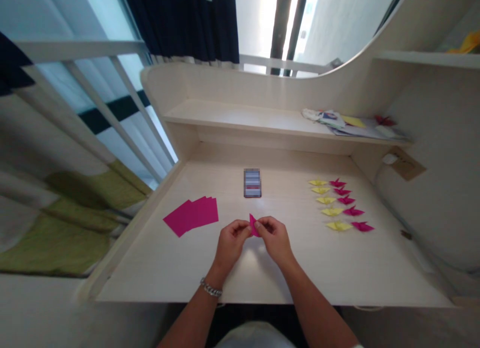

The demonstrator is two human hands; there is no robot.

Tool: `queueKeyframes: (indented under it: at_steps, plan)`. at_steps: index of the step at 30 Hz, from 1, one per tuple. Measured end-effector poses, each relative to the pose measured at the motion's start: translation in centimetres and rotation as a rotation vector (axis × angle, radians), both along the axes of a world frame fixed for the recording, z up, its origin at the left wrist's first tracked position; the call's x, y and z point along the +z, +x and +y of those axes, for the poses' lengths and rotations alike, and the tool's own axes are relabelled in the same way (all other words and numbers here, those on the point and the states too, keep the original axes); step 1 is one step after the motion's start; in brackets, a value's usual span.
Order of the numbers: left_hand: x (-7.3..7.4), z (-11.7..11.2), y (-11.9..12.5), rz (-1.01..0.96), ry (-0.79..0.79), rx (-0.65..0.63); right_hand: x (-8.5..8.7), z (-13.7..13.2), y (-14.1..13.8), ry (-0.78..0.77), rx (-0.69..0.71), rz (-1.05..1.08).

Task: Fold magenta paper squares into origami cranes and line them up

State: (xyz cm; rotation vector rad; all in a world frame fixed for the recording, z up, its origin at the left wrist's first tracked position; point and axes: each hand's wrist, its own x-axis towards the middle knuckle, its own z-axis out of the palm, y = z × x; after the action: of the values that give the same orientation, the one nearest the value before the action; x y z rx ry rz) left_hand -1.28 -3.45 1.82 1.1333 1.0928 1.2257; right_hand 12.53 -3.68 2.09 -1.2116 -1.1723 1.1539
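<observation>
Pink folded paper point(252, 223) between left hand point(231, 241) and right hand point(276, 239), pinched by both

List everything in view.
desk: one, cream, foreground
folded paper: one, magenta, front centre
paper sheets: several, magenta, desk left
phone: one, bluish, desk centre
origami pieces: five yellow, five magenta, desk right
back shelf: one, cream, behind
papers: several, mixed, back shelf
folded figure: one, red, back shelf
curtains: several, multicoloured, back, left
window: count unclear, bright, back
railing: one, white, left
cardboard: one, brown, right
unclear object: one, orange, top right
bracelet: one, silver, left wrist
left grip, right grip: one each, on folded paper
</observation>
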Motion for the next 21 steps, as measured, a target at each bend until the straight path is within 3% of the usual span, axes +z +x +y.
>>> queueKeyframes:
  at_steps: [6,16,21]
  plan:
    - [0.12,0.04,0.39,0.094,0.074,0.105,0.02,-0.23,0.0,0.038,0.031,-0.062]
    - [0.11,-0.16,0.43,0.107,0.109,0.05,0.37,0.1,-0.56,0.007,-0.003,0.033]
    - [0.19,-0.31,0.6,0.106,0.105,0.091,0.45,0.08,-0.59,0.025,0.028,0.062]
